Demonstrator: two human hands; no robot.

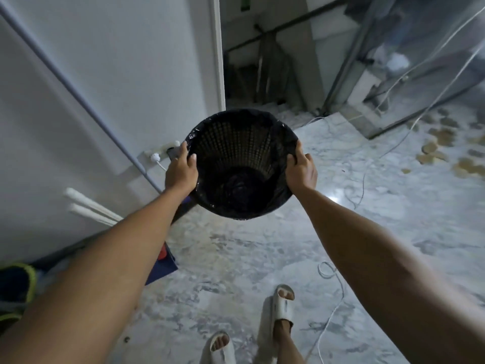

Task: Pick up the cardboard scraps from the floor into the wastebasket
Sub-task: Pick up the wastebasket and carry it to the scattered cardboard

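I hold a black mesh wastebasket (240,143) lined with a dark plastic bag, up off the floor in front of me, its mouth facing me. My left hand (181,169) grips its left rim, thumb over the edge. My right hand (301,168) grips the right rim the same way. Nothing but crumpled bag shows at the basket's bottom. Several brown cardboard scraps (443,148) lie scattered on the marble floor at the far right.
A white wall with a power strip (161,151) and plug runs along the left. White cables (333,306) trail over the floor. White pipes (89,206) lean by the wall. A dark doorway with stairs opens ahead. My sandalled feet (282,306) stand below.
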